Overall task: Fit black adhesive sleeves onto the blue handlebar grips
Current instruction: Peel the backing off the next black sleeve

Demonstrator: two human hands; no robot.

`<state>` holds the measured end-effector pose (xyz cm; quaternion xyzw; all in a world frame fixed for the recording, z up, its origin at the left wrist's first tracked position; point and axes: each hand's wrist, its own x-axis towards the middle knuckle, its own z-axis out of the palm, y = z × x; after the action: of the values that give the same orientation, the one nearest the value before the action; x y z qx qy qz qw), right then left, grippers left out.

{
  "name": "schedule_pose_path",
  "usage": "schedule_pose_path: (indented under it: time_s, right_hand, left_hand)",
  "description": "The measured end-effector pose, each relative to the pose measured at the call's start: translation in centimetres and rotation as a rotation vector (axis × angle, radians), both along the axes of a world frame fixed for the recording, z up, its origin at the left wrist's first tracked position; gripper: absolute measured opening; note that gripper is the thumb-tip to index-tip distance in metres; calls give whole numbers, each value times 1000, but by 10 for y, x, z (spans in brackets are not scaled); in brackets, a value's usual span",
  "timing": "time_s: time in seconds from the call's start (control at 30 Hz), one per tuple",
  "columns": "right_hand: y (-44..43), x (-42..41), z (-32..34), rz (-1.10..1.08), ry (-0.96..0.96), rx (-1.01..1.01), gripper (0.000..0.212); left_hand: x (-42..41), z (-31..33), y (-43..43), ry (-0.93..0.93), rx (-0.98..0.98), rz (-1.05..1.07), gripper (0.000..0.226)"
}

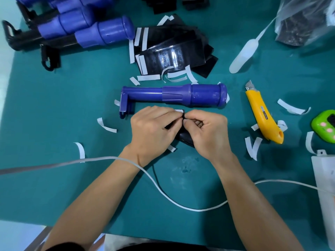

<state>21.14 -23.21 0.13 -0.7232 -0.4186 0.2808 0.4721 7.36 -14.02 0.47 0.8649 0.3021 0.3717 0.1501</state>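
Observation:
A blue handlebar grip [174, 96] lies on its side across the middle of the green mat, its thick end to the right. Just in front of it my left hand [154, 131] and my right hand [206, 131] meet. Both pinch a small black adhesive sleeve [185, 139] between fingertips and thumbs. A bit of its white backing strip [178, 111] shows at the top between my fingers. Most of the sleeve is hidden under my hands. A loose pile of black sleeves [174, 51] with white strips lies behind the grip.
Several blue grips on black bars [81, 31] lie at the back left. A yellow utility knife [262, 115] lies to the right, beside a green device [324, 125]. Peeled white strips [107, 126] litter the green mat [54, 105]. A white cable [163, 189] crosses under my forearms. A plastic bag [306, 20] sits back right.

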Motion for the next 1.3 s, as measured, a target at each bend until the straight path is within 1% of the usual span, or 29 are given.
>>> schedule_pose_path:
  time_s: [0.13,0.27,0.4,0.57,0.7,0.83,0.9,0.97,1.0,1.13,1.3]
  right_hand:
    - [0,1,1,69,-142,12,16]
    - [-1,2,3,96,-199,26,17]
    - [-1,3,3,109,-203,40,16]
    - [0,1,3,92,-151,61,15]
    - [1,1,2,60,-17,42,17]
    - [3,3,5,28,98,6,13]
    - [4,5,6,11,120,-4,13]
    - [4,6,6,5,127,-2,12]
    - [4,5,6,7,115,2,12]
    - [2,2,6,22,10,25,13]
    - [1,1,5,21,-103,64,15]
  left_hand:
    - [-2,0,5,-16,-74,-41,11]
    - [-1,1,5,-19,-140,-42,13]
    - [0,2,4,-27,-159,-31,13]
    - [1,4,3,-9,-197,-17,13]
    - [3,7,3,-30,-325,4,11]
    - [4,11,2,-68,-450,37,12]
    - [3,12,1,-87,-433,41,10]
    - [1,13,0,-93,-389,33,2]
    - [1,13,-1,-95,-372,38,3]
    - [1,11,-3,-97,-289,45,4]
    - [3,11,-3,-110,-288,50,6]
